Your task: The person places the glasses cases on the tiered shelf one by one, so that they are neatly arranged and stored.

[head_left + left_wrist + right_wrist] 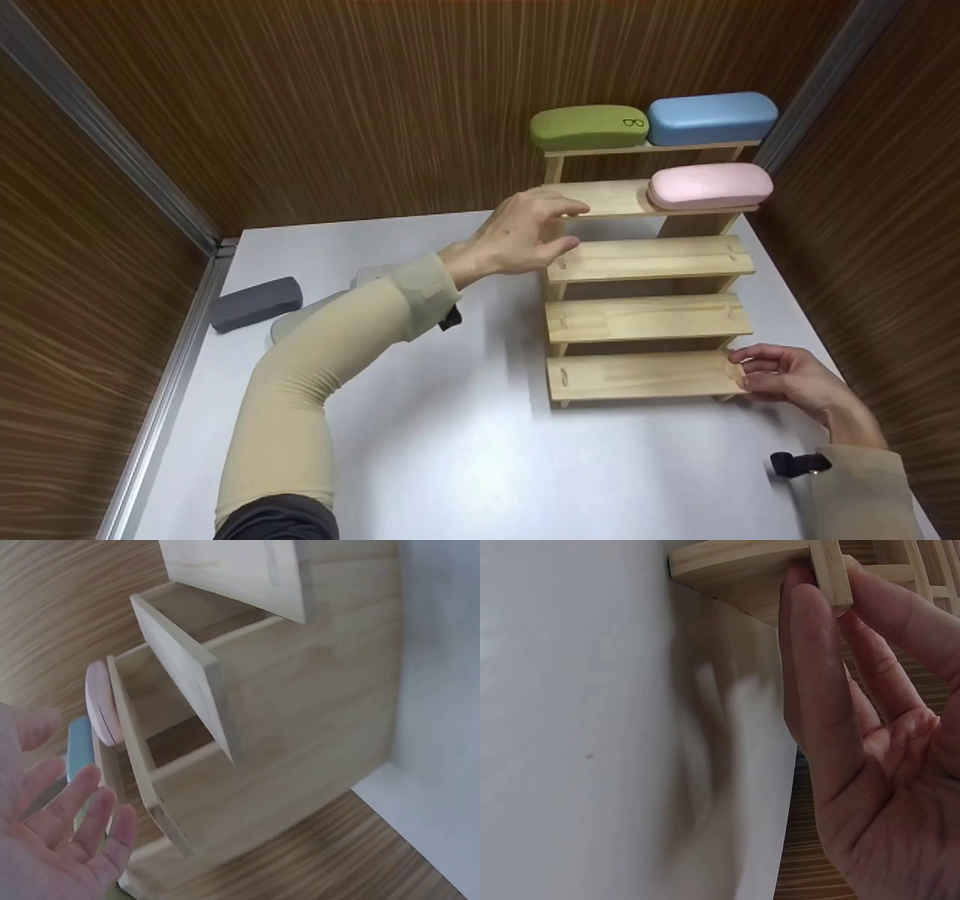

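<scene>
A stepped wooden display rack with several shelves stands on the right of the white table. My right hand pinches the right end of its lowest shelf; the right wrist view shows thumb and fingers on either side of the board. Beside the left end of the second shelf from the top, my left hand is spread with nothing in it. A green glasses case and a blue glasses case lie on the top shelf. Below them, a pink glasses case lies at the right of the second shelf.
On the table's left lies a dark grey glasses case. Two lighter grey cases are partly hidden behind my left arm. Wood-patterned panels with metal edging enclose the table at the back and sides.
</scene>
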Motion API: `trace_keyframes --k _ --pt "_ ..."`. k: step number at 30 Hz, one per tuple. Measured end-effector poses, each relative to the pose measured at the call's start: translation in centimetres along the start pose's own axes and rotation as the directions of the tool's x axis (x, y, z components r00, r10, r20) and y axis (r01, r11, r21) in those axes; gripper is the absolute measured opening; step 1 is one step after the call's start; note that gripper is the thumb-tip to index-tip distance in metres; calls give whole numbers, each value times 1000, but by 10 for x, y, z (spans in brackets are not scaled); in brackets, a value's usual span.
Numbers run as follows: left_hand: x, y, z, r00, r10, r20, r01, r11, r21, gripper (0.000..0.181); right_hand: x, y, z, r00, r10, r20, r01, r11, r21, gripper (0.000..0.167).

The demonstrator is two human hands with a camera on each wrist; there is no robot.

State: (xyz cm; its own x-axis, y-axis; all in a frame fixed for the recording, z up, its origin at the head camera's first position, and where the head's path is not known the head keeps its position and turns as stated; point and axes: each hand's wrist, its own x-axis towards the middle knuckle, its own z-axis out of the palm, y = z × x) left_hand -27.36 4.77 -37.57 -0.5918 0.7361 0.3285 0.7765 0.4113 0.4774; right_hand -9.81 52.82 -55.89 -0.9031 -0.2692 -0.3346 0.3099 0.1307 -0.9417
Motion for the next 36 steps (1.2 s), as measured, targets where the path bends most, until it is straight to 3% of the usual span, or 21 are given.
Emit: trace_keyframes --k 9,21,26,36 --pt "-37 -19 -12 998 -39 -50 38 999 -22 42 1 -3 -1 1000 12 -13 -12 1000 -23 43" --pt "-96 -53 -17 979 -175 -106 168 983 -74 42 2 -2 -3 1000 20 14 -20 1000 -20 45" --pt "-126 -70 -17 955 -274 -114 261 958 -115 43 1 -1 -1 1000 27 0 -27 999 -33 44" --pt "-180 -106 -16 876 -472 -100 455 876 -159 44 2 -2 -1 1000 19 -3 -19 1000 -12 45"
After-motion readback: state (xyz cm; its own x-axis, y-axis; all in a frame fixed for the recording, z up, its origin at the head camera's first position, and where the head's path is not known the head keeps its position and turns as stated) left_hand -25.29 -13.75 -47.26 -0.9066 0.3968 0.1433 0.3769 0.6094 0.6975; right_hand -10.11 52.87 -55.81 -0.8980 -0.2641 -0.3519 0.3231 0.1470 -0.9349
